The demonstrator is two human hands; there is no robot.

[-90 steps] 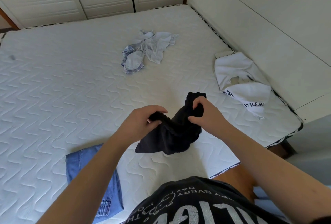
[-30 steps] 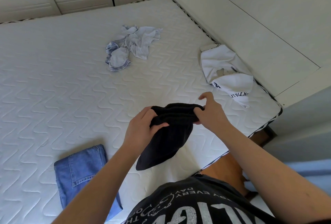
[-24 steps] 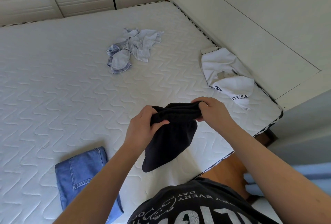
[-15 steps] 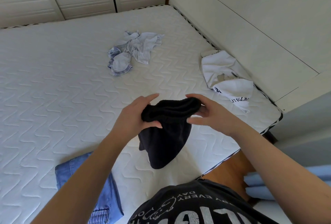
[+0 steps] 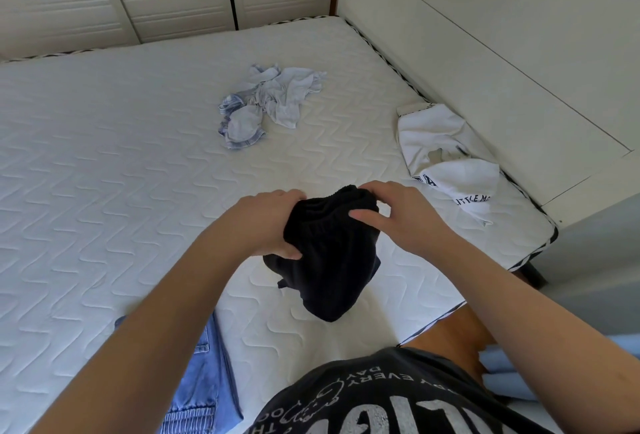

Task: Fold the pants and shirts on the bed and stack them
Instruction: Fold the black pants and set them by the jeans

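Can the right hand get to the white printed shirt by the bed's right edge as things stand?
Probably yes, once freed. The white printed shirt lies uncovered on the mattress, just beyond the right hand, with nothing between them. But that hand and the left hand both have a grip on the black garment.

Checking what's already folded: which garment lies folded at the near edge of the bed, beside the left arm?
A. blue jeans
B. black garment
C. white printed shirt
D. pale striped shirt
A: the blue jeans lie folded by the left forearm; both hands hold the black garment.
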